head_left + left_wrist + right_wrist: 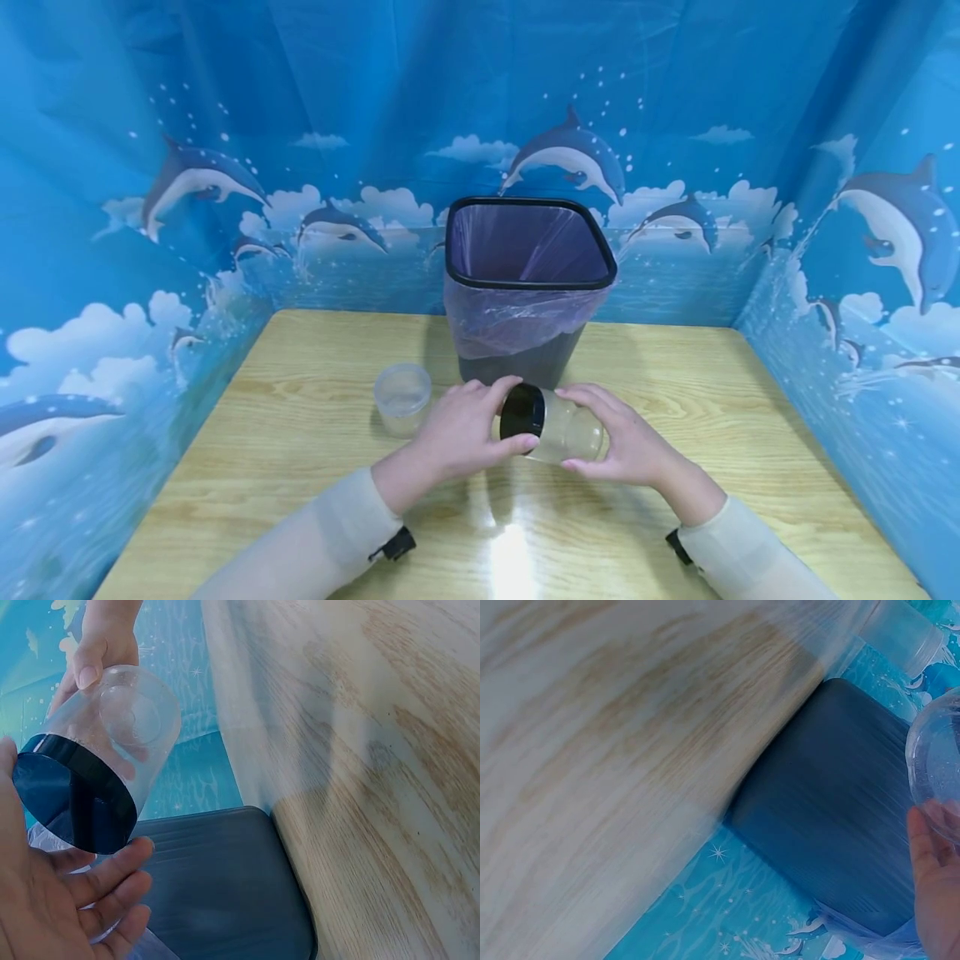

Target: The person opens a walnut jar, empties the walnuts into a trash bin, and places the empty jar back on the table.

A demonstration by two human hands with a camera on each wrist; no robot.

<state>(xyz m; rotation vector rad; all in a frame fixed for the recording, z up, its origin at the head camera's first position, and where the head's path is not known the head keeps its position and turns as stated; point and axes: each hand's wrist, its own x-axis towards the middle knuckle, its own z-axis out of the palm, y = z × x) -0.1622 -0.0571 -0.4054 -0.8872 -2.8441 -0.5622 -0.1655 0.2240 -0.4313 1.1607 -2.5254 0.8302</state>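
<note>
Holding a clear plastic jar on its side just above the wooden surface, the person had both hands on it in front of the black bin. The left hand curled its fingers and thumb round the black lid end, while the right hand cupped the jar's base, fingers wrapped round the clear wall. From the left wrist view the lid looked seated flat on the jar's mouth, so I judged the cap had not come off; whether it was being loosened or tightened I could not tell. The jar seemed nearly empty, with perhaps a faint residue inside, too blurred to be sure.

The bin stood behind the hands, lined with a thin purple bag folded over its rim, and nothing showed inside the bag from where I stood. A second small clear container stood upright on the surface to the left of the hands, just beside the left hand and apart from the bin, its top apparently open.

As things lay, the work looked early: the jar was picked up and gripped at both ends, the lid on, and nothing yet in the bin.
</note>
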